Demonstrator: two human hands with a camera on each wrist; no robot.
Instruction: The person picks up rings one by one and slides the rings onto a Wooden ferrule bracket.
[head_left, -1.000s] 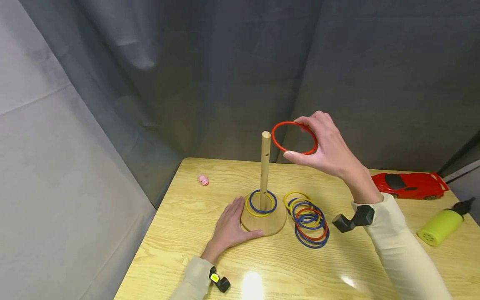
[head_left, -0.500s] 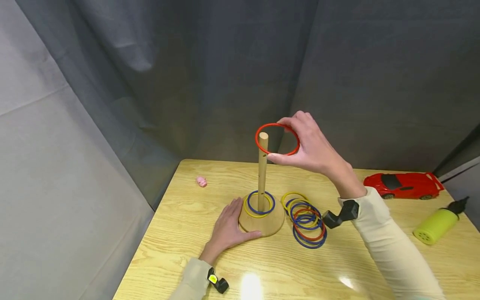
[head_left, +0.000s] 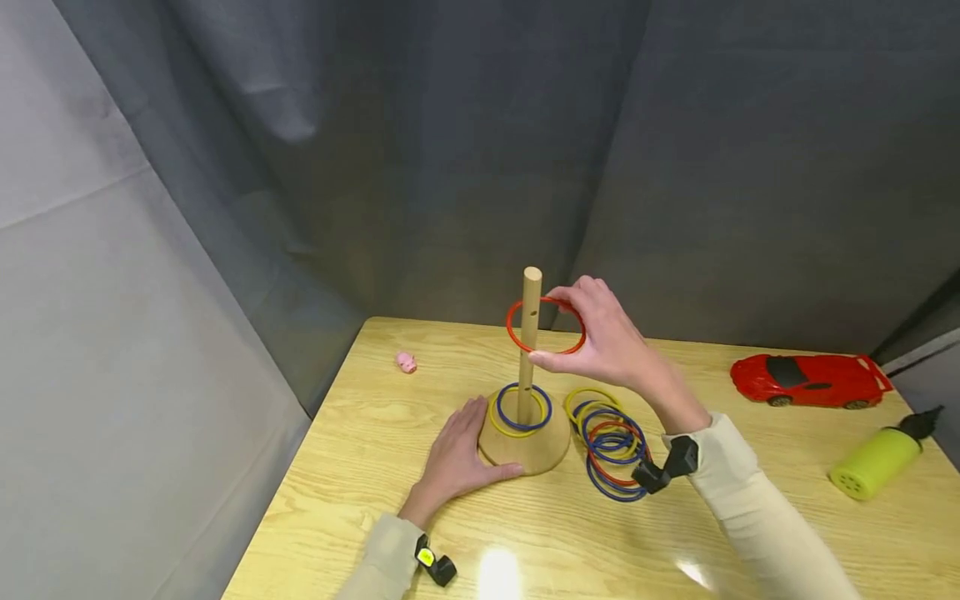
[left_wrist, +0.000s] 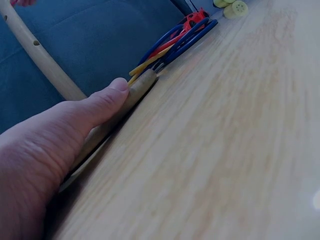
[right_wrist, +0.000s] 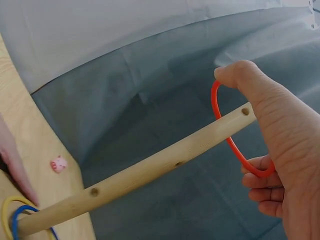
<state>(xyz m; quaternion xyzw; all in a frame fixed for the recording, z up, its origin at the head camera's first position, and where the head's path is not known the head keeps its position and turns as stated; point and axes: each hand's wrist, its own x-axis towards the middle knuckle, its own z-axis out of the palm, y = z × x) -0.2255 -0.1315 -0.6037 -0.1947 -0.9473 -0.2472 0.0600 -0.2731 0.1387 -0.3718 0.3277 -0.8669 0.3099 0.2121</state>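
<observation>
My right hand [head_left: 606,340] pinches a thin red ring [right_wrist: 235,149] between thumb and fingertips. The ring encircles the upper part of an upright wooden peg [head_left: 532,292], below its top. My left hand [head_left: 457,457] rests on the left and front rim of the peg's round wooden base [head_left: 538,450]. Its fingers are fairly straight, and the thumb [left_wrist: 107,100] lies along the front rim. Around the foot of the peg lie a blue ring [head_left: 550,408] and a yellow ring [head_left: 495,421], on the base.
Right of the base, a loose pile of yellow, blue and red rings [head_left: 615,498] lies on the wooden table [head_left: 337,483]. Farther right are a red toy car [head_left: 810,380] and a yellow-green bottle [head_left: 873,462]. A small pink pig [head_left: 406,362] stands at back left. Dark curtains [head_left: 450,167] hang behind.
My right hand has carried the red ring left over the peg's top, then lowered it around the peg. My left hand has stayed at the base.
</observation>
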